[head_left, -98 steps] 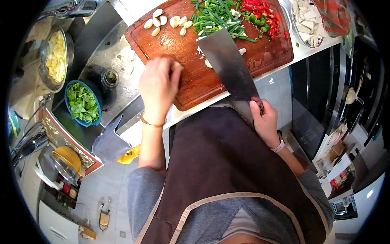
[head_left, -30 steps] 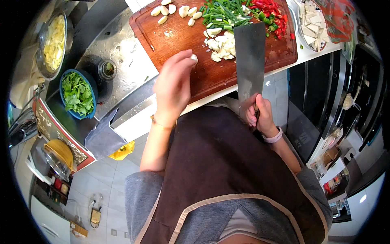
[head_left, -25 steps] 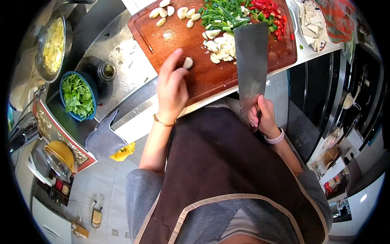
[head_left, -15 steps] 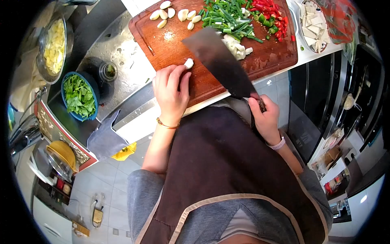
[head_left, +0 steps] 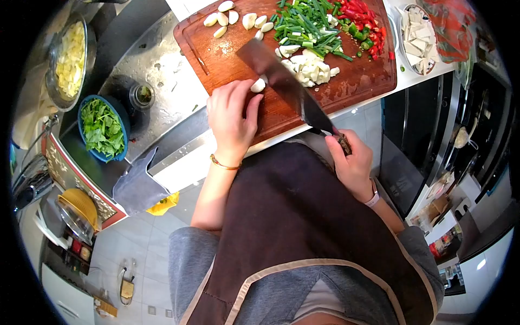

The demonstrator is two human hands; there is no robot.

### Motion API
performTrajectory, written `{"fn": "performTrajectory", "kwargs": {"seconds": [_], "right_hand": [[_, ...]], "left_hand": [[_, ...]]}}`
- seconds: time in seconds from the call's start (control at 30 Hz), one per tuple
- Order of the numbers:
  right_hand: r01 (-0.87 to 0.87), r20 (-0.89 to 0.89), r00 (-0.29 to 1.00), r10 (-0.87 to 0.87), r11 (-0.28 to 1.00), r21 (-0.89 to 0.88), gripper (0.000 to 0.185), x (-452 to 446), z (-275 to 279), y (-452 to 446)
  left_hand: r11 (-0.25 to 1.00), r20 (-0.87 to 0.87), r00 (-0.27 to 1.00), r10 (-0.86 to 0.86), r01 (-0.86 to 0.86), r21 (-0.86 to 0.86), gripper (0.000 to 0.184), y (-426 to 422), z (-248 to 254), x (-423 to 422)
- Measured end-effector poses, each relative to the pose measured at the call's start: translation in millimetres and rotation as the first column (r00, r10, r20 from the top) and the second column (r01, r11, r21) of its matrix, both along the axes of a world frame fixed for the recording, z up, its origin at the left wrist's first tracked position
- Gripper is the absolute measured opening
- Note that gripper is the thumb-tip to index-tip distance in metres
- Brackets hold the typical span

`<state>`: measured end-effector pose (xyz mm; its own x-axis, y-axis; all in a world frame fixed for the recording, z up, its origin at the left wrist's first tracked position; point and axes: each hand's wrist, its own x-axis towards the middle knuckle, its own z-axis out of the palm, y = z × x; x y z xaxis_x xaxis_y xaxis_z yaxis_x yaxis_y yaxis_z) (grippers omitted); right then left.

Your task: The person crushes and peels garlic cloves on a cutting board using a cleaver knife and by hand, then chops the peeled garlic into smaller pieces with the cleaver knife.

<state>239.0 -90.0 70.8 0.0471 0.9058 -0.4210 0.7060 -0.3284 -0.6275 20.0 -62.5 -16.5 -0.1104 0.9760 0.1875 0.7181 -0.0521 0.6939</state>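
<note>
My right hand (head_left: 352,165) is wrapped round the handle of a cleaver (head_left: 290,89), whose broad dark blade slants up and left over the wooden cutting board (head_left: 336,92). My left hand (head_left: 233,114) lies at the board's front edge, fingers curled. Its fingertips pinch a peeled garlic clove (head_left: 258,85) close beside the blade. Just right of the blade is a pile of chopped garlic (head_left: 311,67). Several whole garlic cloves (head_left: 249,21) lie behind, near cut green onions (head_left: 306,27) and chopped red chilies (head_left: 368,19). Sliced green chilies (head_left: 362,37) sit between these.
A plate of white slices (head_left: 420,40) stands right of the board. To the left are a wet metal sink (head_left: 162,70), a blue bowl of leafy greens (head_left: 103,127), a small glass jar (head_left: 142,95) and a metal bowl (head_left: 81,92) with pale yellow pieces.
The cleaver has swung slightly left and turned more edge-on, uncovering more of the chopped garlic. My left hand and the clove have shifted slightly right in view.
</note>
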Motion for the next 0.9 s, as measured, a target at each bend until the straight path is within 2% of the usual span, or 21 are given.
{"fn": "performTrajectory", "kwargs": {"seconds": [0.03, 0.1, 0.13, 0.17, 0.23, 0.3, 0.37, 0.4, 0.5, 0.53, 0.57, 0.63, 0.67, 0.7, 0.77, 0.9], "right_hand": [[-0.003, 0.000, 1.000, 0.003, 1.000, -0.002, 0.019, 3.8, -5.5, -2.6], [0.118, -0.209, 0.961, -0.181, 0.953, -0.280, 0.028, 16.2, -20.2, -8.0], [0.172, -0.373, 0.868, -0.329, 0.903, -0.395, 0.036, 14.6, -21.0, -8.4], [0.170, -0.372, 0.869, -0.326, 0.904, -0.393, 0.036, 17.3, -25.9, -13.7], [0.052, -0.588, 0.737, -0.333, 0.895, -0.442, 0.039, 20.6, -36.6, -25.6], [0.077, -0.536, 0.782, -0.318, 0.903, -0.424, 0.046, 8.5, -47.2, -33.8], [0.012, -0.277, 0.945, -0.173, 0.865, -0.501, 0.054, 9.6, -85.5, -48.7], [-0.011, -0.249, 0.963, -0.107, 0.902, -0.432, 0.059, 8.6, -87.6, -50.5], [-0.008, -0.277, 0.950, -0.142, 0.880, -0.475, 0.054, 8.4, -77.2, -48.4], [0.003, -0.348, 0.903, -0.252, 0.814, -0.581, 0.059, 5.9, -66.3, -41.4], [0.003, -0.350, 0.904, -0.244, 0.823, -0.569, 0.059, 4.3, -53.1, -30.0], [-0.060, -0.430, 0.692, -0.580, 0.547, -0.835, 0.063, 6.5, -30.7, -18.2], [-0.176, -0.473, 0.590, -0.654, 0.468, -0.866, 0.063, 18.8, -37.1, -23.1], [-0.176, -0.471, 0.592, -0.654, 0.466, -0.867, 0.063, 25.6, -38.4, -25.1], [-0.415, -0.494, 0.223, -0.840, 0.377, -0.828, 0.061, 35.7, -41.1, -24.5], [-0.436, -0.483, 0.188, -0.855, 0.368, -0.821, 0.057, 46.0, -45.3, -28.6]], "left_hand": [[1.000, 0.000, 1.000, 0.003, -0.003, -0.002, 0.022, -1.8, -0.9, -1.1], [0.997, -0.016, 0.998, -0.069, 0.069, 0.044, 0.025, -4.8, -3.6, -2.9], [0.998, -0.003, 0.998, -0.060, 0.060, 0.037, 0.028, -8.0, -0.4, -4.1], [0.998, -0.002, 0.998, -0.057, 0.057, 0.039, 0.028, -14.3, 1.0, -6.5], [0.992, 0.074, 0.994, 0.086, -0.092, 0.084, 0.029, -30.7, 2.1, -16.2], [0.982, 0.008, 0.986, 0.169, -0.169, 0.089, 0.025, -44.9, 10.4, -29.9], [0.962, 0.063, 0.962, 0.266, -0.269, 0.055, 0.021, -52.1, 16.7, -37.3], [0.957, 0.068, 0.958, 0.278, -0.282, 0.060, 0.017, -53.2, 18.7, -42.1], [0.960, 0.042, 0.960, 0.278, -0.279, 0.020, 0.017, -49.9, 27.3, -46.4], [0.950, 0.115, 0.944, 0.308, -0.312, 0.020, 0.016, -47.4, 24.5, -41.8], [0.949, 0.121, 0.944, 0.308, -0.314, 0.033, 0.016, -42.0, 21.6, -38.4], [0.983, 0.082, 0.980, 0.180, -0.181, 0.015, 0.016, -36.0, 17.8, -31.1], [0.991, 0.119, 0.984, 0.130, -0.133, 0.015, 0.017, -31.8, 13.0, -25.1], [0.998, 0.089, 0.994, 0.064, -0.066, 0.018, 0.017, -27.3, 9.4, -19.9], [0.999, 0.066, 0.998, 0.022, -0.024, 0.024, 0.018, -20.5, 4.7, -7.2], [0.998, 0.089, 0.995, 0.052, -0.056, 0.040, 0.018, -3.6, 3.1, 7.3]]}}
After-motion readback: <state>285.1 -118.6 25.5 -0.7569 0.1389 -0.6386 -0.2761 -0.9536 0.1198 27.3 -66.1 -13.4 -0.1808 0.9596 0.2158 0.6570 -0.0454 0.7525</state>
